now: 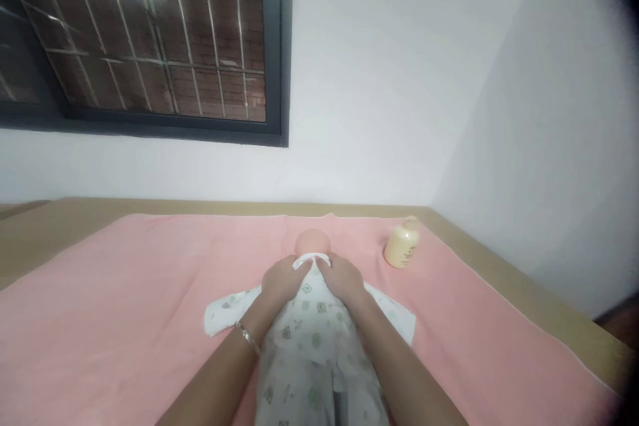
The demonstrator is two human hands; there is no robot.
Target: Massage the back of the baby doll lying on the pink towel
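A white baby garment (315, 339) with small green and grey prints lies over what looks like a baby doll (313, 241), whose smooth bald head shows above the collar. My left hand (284, 281) pinches the neckline from the left, thumb on top. From the right, my right hand (345, 278) grips the same neckline, its thumb close to the other one. Both sleeves spread out sideways from under my wrists. The garment's lower part runs toward me between my forearms, with a slit near the bottom. Most of the doll's body is hidden under the cloth.
A pink sheet (150, 293) covers most of the wooden table (499, 279). At the back right stands a cream-coloured bottle (402, 243), slightly tilted in view. Behind are a white wall (374, 80) and a dark-framed window (277, 80) with bars.
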